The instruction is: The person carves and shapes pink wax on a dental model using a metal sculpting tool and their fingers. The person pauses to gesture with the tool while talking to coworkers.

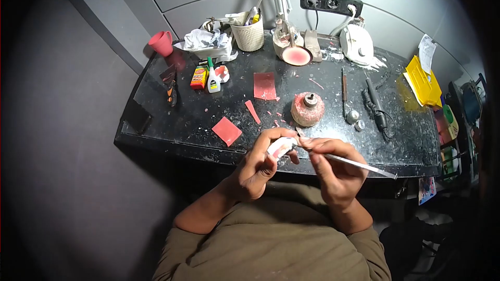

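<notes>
My left hand (256,169) is closed around a small white cast (281,147) with a pink patch on it, held just above the desk's front edge. In my right hand (338,169) is a thin metal tool (367,166), gripped like a pen, its near end at the cast and its other end pointing right. The fingertips of both hands nearly meet at the cast and hide part of it. Beyond them stands a round burner (307,110) coated in pink wax. Pink wax sheets (227,131) (264,86) and a narrow wax strip (252,112) lie to its left.
On the black desk (198,109) are a red mug (161,43), a woven cup (248,36), a glue bottle (213,80), a small box (199,78), a knife (171,93), a corded handpiece (377,106), a white device (357,44) and a yellow tray (424,83).
</notes>
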